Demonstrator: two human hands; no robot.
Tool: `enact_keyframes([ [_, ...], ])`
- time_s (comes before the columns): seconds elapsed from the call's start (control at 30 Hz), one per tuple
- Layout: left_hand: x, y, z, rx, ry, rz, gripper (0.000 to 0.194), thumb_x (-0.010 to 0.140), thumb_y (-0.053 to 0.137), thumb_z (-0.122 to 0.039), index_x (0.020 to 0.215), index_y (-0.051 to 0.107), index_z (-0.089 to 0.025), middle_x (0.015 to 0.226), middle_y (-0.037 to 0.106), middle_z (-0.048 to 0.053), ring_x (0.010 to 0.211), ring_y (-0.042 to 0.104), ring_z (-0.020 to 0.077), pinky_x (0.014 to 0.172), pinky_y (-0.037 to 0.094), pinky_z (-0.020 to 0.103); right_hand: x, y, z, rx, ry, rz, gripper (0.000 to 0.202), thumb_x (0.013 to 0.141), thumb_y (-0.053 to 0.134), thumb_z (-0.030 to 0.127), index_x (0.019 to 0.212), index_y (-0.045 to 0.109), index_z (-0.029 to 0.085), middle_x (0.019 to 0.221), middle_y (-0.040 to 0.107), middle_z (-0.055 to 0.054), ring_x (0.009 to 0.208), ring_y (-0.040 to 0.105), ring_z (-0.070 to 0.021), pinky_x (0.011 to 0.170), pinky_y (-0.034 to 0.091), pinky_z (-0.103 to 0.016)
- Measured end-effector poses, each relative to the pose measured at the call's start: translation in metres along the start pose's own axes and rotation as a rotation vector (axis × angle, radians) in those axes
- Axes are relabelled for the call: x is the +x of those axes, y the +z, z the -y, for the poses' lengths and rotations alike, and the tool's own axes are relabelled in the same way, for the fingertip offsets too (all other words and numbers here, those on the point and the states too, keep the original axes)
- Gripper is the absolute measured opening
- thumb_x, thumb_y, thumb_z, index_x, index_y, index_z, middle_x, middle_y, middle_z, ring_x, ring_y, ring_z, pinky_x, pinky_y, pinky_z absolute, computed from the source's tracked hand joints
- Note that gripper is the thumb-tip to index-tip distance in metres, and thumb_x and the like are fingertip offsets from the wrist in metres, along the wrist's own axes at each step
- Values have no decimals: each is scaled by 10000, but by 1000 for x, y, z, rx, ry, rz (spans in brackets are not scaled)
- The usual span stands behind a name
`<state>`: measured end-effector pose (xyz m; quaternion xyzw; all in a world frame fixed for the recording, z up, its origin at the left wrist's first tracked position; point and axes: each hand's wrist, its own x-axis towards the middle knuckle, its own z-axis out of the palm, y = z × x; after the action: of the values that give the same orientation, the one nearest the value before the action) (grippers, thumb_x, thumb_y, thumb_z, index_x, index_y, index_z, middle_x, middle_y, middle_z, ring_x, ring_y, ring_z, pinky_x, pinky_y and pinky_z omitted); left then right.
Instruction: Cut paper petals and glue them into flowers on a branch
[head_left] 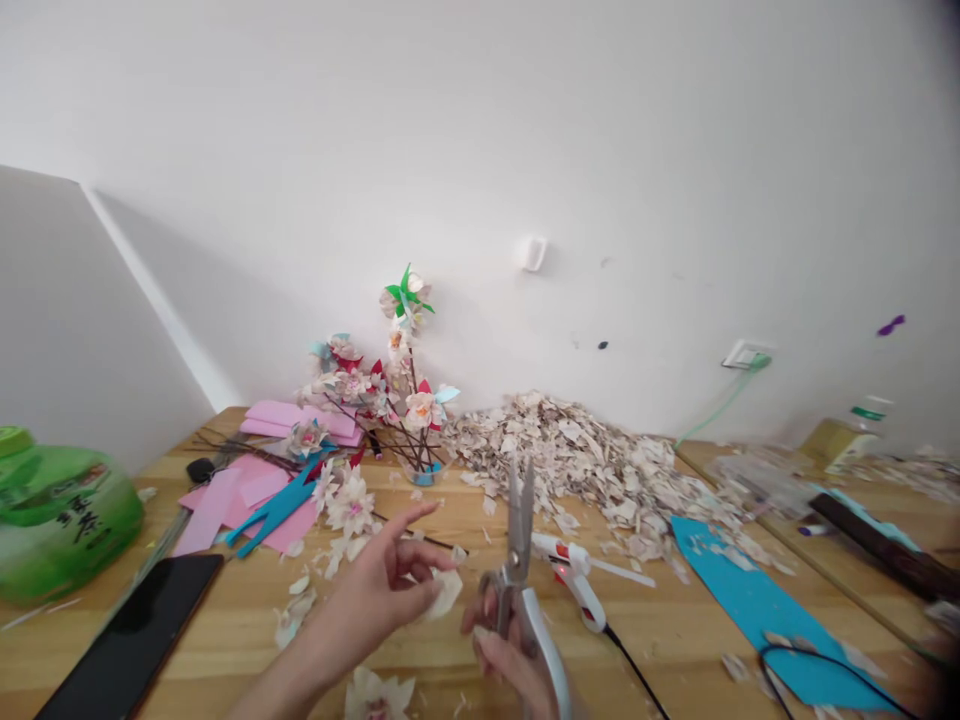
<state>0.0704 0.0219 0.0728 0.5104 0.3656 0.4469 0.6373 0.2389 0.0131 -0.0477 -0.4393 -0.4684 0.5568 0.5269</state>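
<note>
My left hand [382, 585] pinches a pale, thin petal-like flake [448, 594] between thumb and fingers, with the index finger stretched out. Just to its right, my right hand [514, 655] grips a pair of scissors [520, 530] by the handles. The blades point away from me and stand slightly apart, clear of the flake. A white and red glue gun [581, 585] lies right beside the scissors, with a small red light showing. At the near edge, below my left hand, a pale handmade flower [377, 696] is partly cut off by the frame.
A heap of pale flakes [562, 450] lies against the wall. Flowers on stems [424, 408] stand behind, near pink sheets [244, 490]. A black phone [135, 640] and green bottle [67, 520] are left; a blue sheet [757, 600] and a cable [637, 670] are right.
</note>
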Motion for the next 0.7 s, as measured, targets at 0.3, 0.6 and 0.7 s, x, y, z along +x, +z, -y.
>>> enact_keyframes([
  [0.3, -9, -2, 9, 237, -53, 334, 837, 663, 618, -91, 1371, 241, -329, 1020, 641, 70, 647, 548, 111, 596, 426, 241, -21, 6, 28, 171, 29, 91, 502, 490, 760, 511, 793, 478, 228, 731, 666, -12, 468, 541, -115, 446, 368, -237],
  [0.6, -4, -8, 15, 126, -86, 354, 837, 642, 632, -67, 1347, 286, -357, 1060, 600, 69, 653, 561, 103, 573, 421, 234, -17, 5, 37, 127, 15, 175, 440, 549, 749, 490, 719, 461, 204, 587, 563, 49, 466, 518, -97, 453, 343, -216],
  [0.7, 3, -6, 23, 13, -76, 203, 715, 618, 689, -117, 1262, 434, -292, 961, 635, 57, 650, 570, 104, 594, 426, 235, -14, 8, 37, 150, -28, 16, 464, 521, 754, 509, 704, 441, 221, 561, 540, 59, 424, 486, -93, 417, 324, -214],
])
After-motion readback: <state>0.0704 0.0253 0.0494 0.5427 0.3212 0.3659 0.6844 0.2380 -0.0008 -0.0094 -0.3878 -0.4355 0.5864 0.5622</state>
